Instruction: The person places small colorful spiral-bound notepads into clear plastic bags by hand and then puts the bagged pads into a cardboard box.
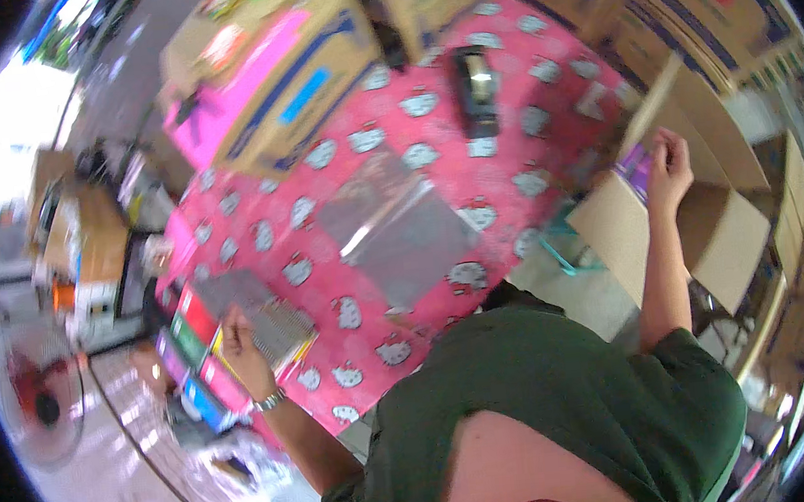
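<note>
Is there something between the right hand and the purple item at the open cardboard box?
Nothing visible. The right hand is already at the purple item, which stands at the edge of the open box. Its fingers seem to touch the item, though blur hides the exact grip.

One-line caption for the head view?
Left hand rests on a grey packet stack on a pink table; right hand reaches into an open cardboard box.

Single head-worn fisheye view, steeply downward and tilted, close above a pink tablecloth (432,153) and cardboard boxes (696,225).
</note>
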Available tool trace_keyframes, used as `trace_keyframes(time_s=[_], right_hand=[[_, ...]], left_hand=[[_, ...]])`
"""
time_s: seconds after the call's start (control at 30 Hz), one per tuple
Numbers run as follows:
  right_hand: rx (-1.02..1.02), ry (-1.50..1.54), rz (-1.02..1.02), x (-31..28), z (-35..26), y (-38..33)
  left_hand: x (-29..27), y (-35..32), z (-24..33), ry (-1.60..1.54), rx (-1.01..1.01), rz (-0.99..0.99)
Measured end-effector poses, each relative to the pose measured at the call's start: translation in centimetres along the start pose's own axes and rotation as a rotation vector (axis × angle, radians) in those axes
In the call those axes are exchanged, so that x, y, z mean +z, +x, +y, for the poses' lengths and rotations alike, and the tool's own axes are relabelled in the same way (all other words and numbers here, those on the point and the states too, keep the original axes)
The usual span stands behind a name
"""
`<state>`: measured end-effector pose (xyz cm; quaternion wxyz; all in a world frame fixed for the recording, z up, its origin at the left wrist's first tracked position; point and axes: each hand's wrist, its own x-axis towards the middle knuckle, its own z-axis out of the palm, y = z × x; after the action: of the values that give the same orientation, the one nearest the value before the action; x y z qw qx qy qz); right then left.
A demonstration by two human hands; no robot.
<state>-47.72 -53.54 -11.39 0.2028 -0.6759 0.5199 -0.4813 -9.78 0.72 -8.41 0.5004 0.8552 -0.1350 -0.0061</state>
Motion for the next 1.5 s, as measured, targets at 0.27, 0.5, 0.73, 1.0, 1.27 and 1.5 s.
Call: trace_keyframes(time_s=[0.27, 0.5, 0.73, 1.0, 1.27, 1.5], right_hand=[[-0.568, 0.561, -0.947, 19.7, -24.2, -20.4], [-0.655, 0.587, -1.466, 33.8, -42.7, -44.6], [-0.743, 0.101, -1.355, 35.5, -54.0, -56.6], [-0.7, -0.165, -1.391, 35.1, -57.2, -56.6], [-0.706, 0.242, -1.567, 32.4, -56.9, -53.0], [0.248, 1.262, -1.981, 36.0, -53.3, -54.8]], left_hand=[[-26.3, 9.5, -20.6, 0.642, -0.072, 0.639], [-24.2, 13.6, -24.0, 0.62, -0.299, 0.252], [-29.8, 11.9, -22.6, 0.671, -0.462, 0.343], [-26.9, 12.1, -17.2, 0.83, -0.466, 0.496], [-30.2, 4.4, -17.7, -0.351, -0.247, 0.648], [-24.8, 2.8, -14.2, -0.662, -0.141, 0.509]])
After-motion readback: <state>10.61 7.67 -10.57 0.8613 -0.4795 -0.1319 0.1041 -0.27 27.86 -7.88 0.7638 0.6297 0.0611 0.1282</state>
